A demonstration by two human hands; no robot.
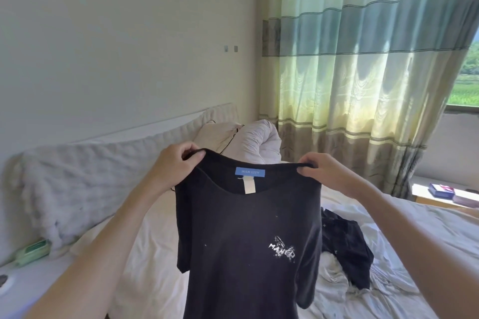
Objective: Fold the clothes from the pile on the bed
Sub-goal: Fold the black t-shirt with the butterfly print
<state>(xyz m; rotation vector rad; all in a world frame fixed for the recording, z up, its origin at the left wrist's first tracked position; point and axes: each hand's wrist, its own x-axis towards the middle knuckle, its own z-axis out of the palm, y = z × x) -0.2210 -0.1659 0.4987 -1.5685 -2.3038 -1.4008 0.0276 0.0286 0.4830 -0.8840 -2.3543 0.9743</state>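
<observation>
Right, the black T-shirt (246, 241) hangs in the air in front of me, above the white bed (145, 254), blue neck label facing me. My left hand (173, 166) pinches one shoulder seam, fingers curled tight; my right hand (324, 172) pinches the other. Dark clothes (347, 246) lie heaped just right, striped curtains (363, 59) beyond.
</observation>
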